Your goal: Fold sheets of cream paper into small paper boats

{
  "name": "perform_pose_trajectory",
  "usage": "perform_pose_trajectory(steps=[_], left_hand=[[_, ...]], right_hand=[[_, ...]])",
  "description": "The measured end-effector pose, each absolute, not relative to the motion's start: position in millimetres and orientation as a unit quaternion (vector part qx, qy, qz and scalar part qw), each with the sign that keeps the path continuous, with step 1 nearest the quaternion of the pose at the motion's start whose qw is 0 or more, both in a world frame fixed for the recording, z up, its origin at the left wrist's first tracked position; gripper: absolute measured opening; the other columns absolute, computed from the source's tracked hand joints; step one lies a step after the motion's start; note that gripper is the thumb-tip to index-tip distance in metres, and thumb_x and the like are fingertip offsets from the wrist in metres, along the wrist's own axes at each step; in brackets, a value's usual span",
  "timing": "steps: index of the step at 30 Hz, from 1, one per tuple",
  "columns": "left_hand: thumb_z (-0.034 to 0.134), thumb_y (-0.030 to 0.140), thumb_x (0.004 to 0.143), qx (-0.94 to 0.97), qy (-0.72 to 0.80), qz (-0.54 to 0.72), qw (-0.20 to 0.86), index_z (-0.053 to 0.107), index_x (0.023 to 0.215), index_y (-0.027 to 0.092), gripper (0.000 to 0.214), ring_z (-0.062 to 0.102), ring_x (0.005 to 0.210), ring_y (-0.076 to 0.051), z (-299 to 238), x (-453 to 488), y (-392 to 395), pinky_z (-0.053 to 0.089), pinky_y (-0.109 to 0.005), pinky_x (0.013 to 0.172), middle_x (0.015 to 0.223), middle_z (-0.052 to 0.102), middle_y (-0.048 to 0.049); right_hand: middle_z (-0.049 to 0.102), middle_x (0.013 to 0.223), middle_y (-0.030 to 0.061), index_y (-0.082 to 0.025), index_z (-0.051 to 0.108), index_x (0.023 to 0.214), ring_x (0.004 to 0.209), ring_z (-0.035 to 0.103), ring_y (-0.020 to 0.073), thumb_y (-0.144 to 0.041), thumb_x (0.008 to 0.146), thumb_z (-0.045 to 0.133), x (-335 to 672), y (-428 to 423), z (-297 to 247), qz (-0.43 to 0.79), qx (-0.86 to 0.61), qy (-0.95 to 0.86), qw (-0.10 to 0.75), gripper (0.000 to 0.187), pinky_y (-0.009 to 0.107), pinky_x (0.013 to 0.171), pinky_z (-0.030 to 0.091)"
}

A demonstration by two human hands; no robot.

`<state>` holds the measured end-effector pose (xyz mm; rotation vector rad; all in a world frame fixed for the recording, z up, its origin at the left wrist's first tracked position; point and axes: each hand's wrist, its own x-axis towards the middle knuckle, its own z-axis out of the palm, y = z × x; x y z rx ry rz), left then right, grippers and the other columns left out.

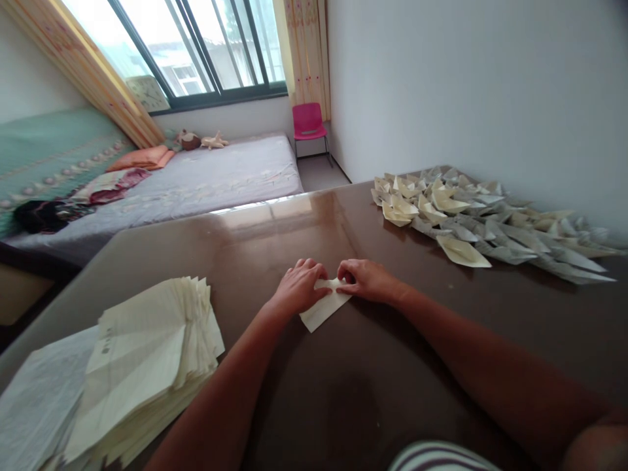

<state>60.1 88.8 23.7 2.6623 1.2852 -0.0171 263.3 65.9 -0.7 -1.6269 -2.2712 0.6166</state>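
Both my hands, left hand point(299, 286) and right hand point(366, 280), pinching a small folded cream paper sheet point(324, 307) (mid-frame) on the glossy brown surface point(343, 392).

Daylight pours in from the window point(196, 52), which is blown out white. It puts a glossy glare streak on the table point(275, 216). Soft shadows sit under the arms. Wide-angle warp bends the edges, and the right corner smears.

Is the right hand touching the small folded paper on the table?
Touching. In the head view, the fingers of the right hand press on the upper edge of the folded paper, with no gap visible; the left hand rests on it too.
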Motion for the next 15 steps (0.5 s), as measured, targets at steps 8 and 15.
perform_pose_trajectory(steps=[8, 15], left_hand=[[0.062, 0.051, 0.078, 0.88, 0.464, -0.001, 0.105, 0.058, 0.096, 0.025, 0.032, 0.054, 0.099, -0.021, 21.2, 63.3, 87.7, 0.045, -0.03, 0.08, 0.1, 0.064, -0.0014], [0.066, 0.051, 0.073, 0.862, 0.483, 0.015, 0.153, 0.061, 0.083, 0.024, 0.029, 0.056, 0.096, -0.021, 16.4, 61.7, 89.9, 0.044, -0.027, 0.074, 0.094, 0.064, -0.0009]], right_hand=[[0.067, 0.085, -0.002, -0.025, 0.064, 0.091, 0.073, 0.059, 0.0126, -0.039, 0.075, 0.069, 263.2, 63.1, 1.0, 0.211, -0.566, -0.783, 0.149, 0.023, 0.022, 0.059, 0.035], [0.065, 0.085, -0.0026, -0.025, 0.064, 0.093, 0.073, 0.058, 0.0124, -0.038, 0.074, 0.069, 263.0, 63.1, 2.9, 0.214, -0.563, -0.785, 0.144, 0.023, 0.022, 0.06, 0.035]])
